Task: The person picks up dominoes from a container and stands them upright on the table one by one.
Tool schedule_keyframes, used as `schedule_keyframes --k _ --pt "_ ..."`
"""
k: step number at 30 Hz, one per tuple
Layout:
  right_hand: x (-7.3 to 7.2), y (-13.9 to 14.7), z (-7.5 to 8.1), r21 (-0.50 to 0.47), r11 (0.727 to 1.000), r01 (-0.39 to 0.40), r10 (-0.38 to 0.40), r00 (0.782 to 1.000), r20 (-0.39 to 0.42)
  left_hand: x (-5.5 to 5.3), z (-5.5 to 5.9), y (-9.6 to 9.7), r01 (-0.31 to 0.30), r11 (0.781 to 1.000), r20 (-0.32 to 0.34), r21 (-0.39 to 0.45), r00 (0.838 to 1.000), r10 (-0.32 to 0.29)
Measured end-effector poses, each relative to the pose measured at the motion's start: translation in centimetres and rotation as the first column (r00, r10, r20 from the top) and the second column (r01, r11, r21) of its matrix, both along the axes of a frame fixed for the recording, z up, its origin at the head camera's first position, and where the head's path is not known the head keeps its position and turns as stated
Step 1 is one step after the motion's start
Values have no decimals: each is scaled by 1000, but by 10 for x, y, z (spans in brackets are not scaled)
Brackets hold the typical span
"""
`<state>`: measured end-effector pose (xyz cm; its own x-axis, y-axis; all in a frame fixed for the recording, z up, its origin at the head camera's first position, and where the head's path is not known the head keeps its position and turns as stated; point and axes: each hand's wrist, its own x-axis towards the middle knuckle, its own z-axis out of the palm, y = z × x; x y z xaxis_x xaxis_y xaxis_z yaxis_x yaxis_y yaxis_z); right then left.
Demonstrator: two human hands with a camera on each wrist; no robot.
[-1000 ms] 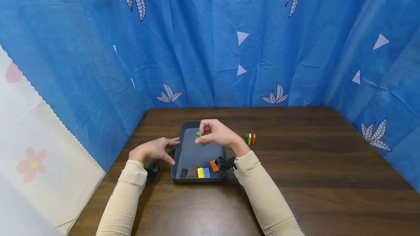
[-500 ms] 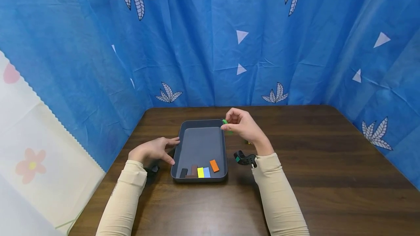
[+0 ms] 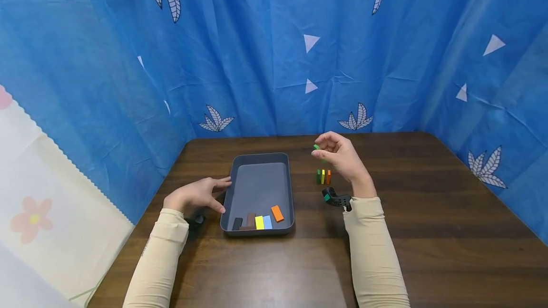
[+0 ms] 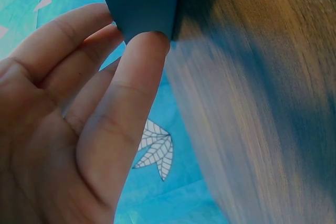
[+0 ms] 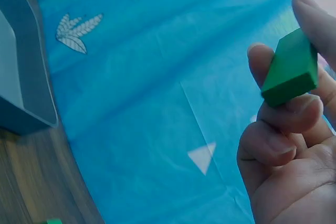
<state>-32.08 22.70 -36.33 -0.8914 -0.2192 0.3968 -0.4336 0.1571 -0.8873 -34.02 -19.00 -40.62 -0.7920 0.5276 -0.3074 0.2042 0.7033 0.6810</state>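
Note:
My right hand pinches a light green block between thumb and fingers, raised over the table to the right of the tray. Below it, a row of upright blocks stands on the table: a dark green block, a yellow block and an orange block. My left hand rests its fingertips and thumb against the left side of the grey tray; its fingers are extended. In the left wrist view the thumb touches the tray's outer wall.
Inside the tray's near end lie a black block, brown blocks, a yellow block, a light blue block and a tilted orange block. A blue curtain hangs behind the wooden table.
My right hand has moved right, out from over the tray to above the upright row, still pinching the green block. My left hand has stayed at the tray's side.

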Motion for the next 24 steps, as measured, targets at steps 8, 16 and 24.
schedule_keyframes --k 8,16,24 --pt "1 32 -10 79 989 123 -126 991 41 1 -1 0 -29 1000 22 10 999 28" --pt "-1 53 -29 139 972 191 -209 970 123 2 0 1 -42 999 36 26 999 41" --pt "-10 64 -52 192 965 180 -218 956 198 2 -1 0 -45 998 36 34 998 44"
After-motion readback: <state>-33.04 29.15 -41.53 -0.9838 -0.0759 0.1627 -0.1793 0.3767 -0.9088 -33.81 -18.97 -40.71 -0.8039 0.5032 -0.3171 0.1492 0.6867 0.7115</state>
